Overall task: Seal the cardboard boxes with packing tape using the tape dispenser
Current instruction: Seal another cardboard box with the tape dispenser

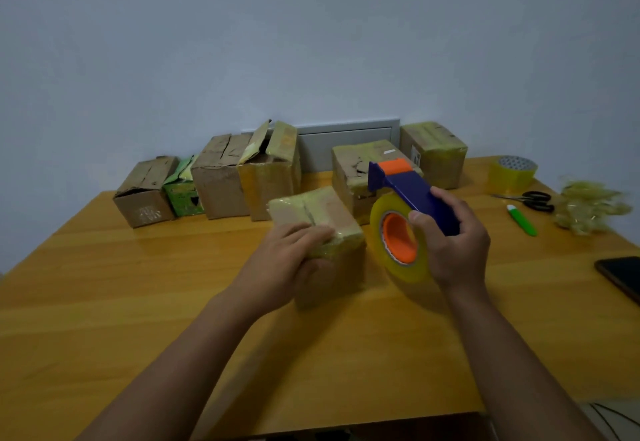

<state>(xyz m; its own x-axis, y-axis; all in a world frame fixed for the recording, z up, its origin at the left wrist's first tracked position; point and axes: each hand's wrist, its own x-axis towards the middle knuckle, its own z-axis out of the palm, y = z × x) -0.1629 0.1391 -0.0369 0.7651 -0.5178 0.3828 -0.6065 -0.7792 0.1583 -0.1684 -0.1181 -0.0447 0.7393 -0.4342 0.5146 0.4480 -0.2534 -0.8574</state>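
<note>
Here left hand (289, 250) gripped taped cardboard box (320, 219) on counter (138, 302), fingers curled over edge; right hand (450, 240) fingers wrapped tape dispenser (412, 195) handle, roll seemingly off counter.

**A wooden table against a pale wall**

A plain, pale blue-grey wall (311, 42) fills the upper half of the view, unmarked and evenly lit by soft, dim light. Low on it, just above the table's far edge, sits a grey rectangular panel (346, 143) with a raised frame. The table (138, 302) has a glossy, honey-coloured wooden top with visible grain running across, and faint reflections on its surface. At the lower right corner, past the table's edge, a strip of light floor (616, 420) shows.
</note>
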